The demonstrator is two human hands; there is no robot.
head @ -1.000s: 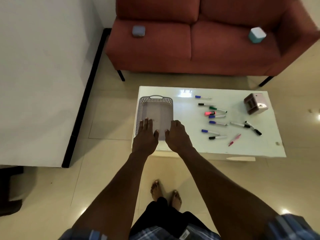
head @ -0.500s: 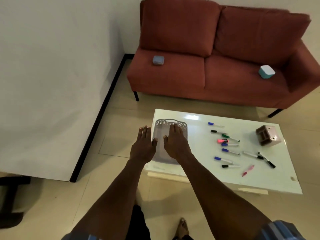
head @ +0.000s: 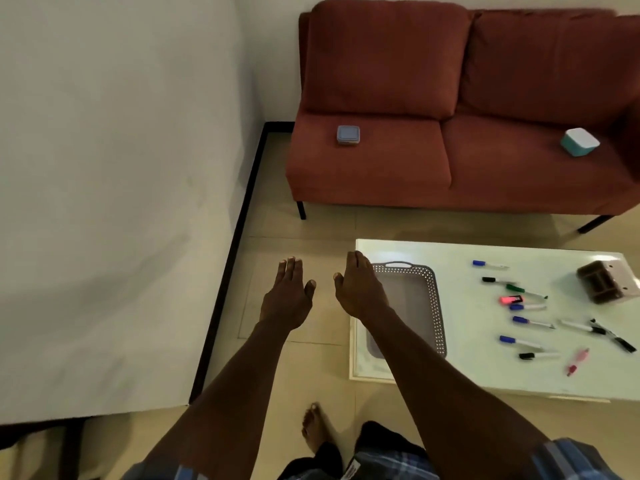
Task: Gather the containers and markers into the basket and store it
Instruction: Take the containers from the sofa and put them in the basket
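A grey perforated basket (head: 434,306) lies at the left end of the white table (head: 467,368), nothing inside it. Several markers (head: 528,322) in blue, black, green and pink are scattered to its right. A brown-and-pink container (head: 606,284) stands on the table's far right. On the sofa rest a small blue-grey lidded container (head: 348,135) and a teal one with a white lid (head: 580,142). My left hand (head: 287,297) hovers over the floor left of the table, fingers apart. My right hand (head: 360,289) is flat and holds nothing, over the basket's left rim.
A red two-seat sofa (head: 450,161) stands behind the table. A large white panel (head: 114,202) with a black edge fills the left side. Tiled floor (head: 294,230) runs between sofa and table. My bare foot (head: 315,427) is on the floor below.
The view has swung left and forward, bringing the sofa closer. Both hands have drifted left, away from the basket; the left hand now sits off the table.
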